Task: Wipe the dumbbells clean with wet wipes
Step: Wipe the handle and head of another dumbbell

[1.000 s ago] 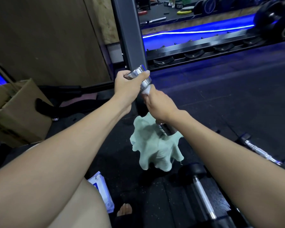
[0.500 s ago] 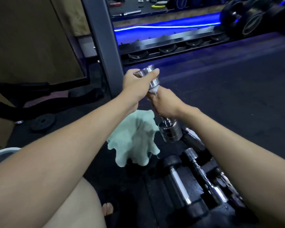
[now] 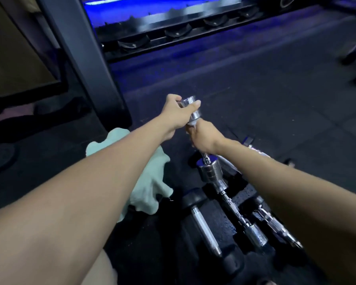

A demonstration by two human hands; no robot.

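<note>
The chrome dumbbell (image 3: 197, 138) is held up off the floor, tilted, its far head clasped by the curled fingers (image 3: 196, 103) of the left hand (image 3: 176, 112) while the right hand (image 3: 203, 136) wraps the handle with a white wet wipe (image 3: 191, 123) bunched at its top. Polished steel, rigid and dense for its size, it will likely turn slick once damp, so the stepped head is the surer hold while the wipe slides along the bar, above the other dumbbells (image 3: 243, 219) lying on the rubber floor (image 3: 255, 89) beside a pale green cloth (image 3: 150, 182)

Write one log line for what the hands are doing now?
left hand: grips chrome dumbbell top end | right hand: wraps wet wipe round handle | step: wiping
</note>
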